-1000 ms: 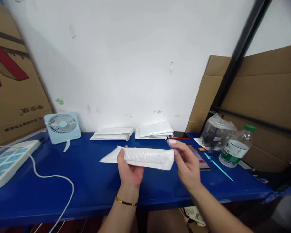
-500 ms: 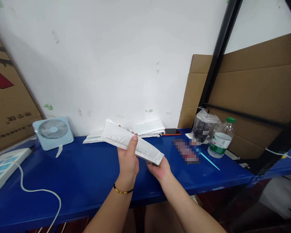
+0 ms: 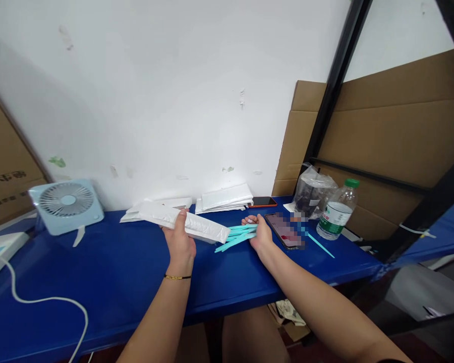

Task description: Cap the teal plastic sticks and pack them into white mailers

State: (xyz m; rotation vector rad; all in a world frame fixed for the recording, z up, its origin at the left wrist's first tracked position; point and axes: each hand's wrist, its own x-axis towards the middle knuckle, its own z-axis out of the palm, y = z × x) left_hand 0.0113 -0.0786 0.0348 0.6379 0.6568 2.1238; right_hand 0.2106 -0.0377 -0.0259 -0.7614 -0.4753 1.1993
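Note:
My left hand (image 3: 179,244) is wrapped round a long white padded packet (image 3: 189,222), thumb on top, above the blue table. To its right, my right hand (image 3: 260,233) is closed on a bunch of thin turquoise sticks (image 3: 236,238), which fan out leftwards from its fingers. Their left ends lie near the packet's right end. Behind the hands, a stack of white packets (image 3: 225,196) rests against the wall, with more white packets (image 3: 132,214) to the left, partly behind the held one.
On the blue table (image 3: 136,282) stand a light blue fan (image 3: 67,204), a power strip (image 3: 3,254) with a white cable, a phone (image 3: 263,201), a second phone (image 3: 283,229), one turquoise stick (image 3: 321,245), a bagged dark object (image 3: 312,194) and a water bottle (image 3: 336,212).
Turquoise sticks now show in my right hand, which has moved apart from the packet's right end. My left hand and the packet have shifted left.

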